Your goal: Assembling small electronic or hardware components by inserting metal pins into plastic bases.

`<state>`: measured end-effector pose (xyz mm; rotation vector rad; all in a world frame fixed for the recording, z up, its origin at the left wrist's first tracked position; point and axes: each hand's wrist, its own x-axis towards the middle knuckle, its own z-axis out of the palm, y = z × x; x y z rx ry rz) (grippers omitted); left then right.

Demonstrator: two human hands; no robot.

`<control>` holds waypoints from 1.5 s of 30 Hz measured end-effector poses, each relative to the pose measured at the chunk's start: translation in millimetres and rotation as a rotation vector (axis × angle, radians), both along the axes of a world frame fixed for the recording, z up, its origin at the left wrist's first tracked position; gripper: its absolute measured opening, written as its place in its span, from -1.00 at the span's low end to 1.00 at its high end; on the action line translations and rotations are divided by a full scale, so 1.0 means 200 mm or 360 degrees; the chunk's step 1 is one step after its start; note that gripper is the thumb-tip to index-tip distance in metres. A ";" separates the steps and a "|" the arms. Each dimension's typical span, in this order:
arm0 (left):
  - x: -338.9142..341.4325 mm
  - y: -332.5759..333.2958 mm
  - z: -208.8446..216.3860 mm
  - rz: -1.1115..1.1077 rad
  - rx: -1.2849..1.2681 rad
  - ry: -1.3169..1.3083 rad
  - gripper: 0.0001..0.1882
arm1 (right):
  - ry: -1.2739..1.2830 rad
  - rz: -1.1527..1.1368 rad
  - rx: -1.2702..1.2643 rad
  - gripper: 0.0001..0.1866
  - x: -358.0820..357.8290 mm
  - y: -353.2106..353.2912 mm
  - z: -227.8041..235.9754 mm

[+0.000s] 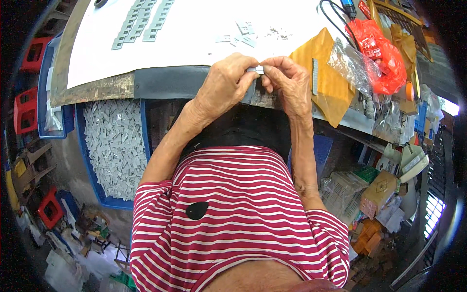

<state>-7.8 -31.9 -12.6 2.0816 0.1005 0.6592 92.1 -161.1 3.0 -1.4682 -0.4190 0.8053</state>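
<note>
Between my two hands, over the near edge of the white-covered table (194, 34), is a small light-grey plastic piece (259, 70). My left hand (227, 80) pinches its left end between thumb and forefinger. On the other side, my right hand (290, 82) pinches its right end, with the fingers curled. The fingertips hide most of the piece. Just beyond my hands lie several loose grey pieces (244, 27) and a scatter of tiny dark parts (278, 33). Farther left, similar grey pieces (134, 22) are laid in overlapping rows.
Below the table at left stands a blue bin (99, 197) full of grey pieces. At right lie yellow-brown paper (335, 92), a red plastic bag (384, 58), clear plastic wrap (348, 61) and a blue-handled tool (348, 9) with a black cable. Red crates (26, 109) stand far left.
</note>
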 end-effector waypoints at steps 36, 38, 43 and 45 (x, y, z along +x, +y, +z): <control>0.00 0.05 -0.04 -0.0129 0.0250 -0.0022 -0.83 | -0.0256 0.0187 -0.0066 -0.86 0.03 0.02 0.00; -0.01 0.05 -0.02 -0.0098 0.0234 -0.0006 -0.83 | -0.0189 0.0174 -0.0027 -0.84 0.02 0.03 0.00; -0.01 0.04 0.00 -0.0032 0.0234 -0.0013 -0.81 | -0.0246 0.0121 -0.0122 -0.83 0.02 0.04 0.02; -0.02 0.06 0.00 -0.0008 0.0297 -0.0037 -0.80 | -0.0204 0.0108 -0.0099 -0.83 0.00 0.06 0.01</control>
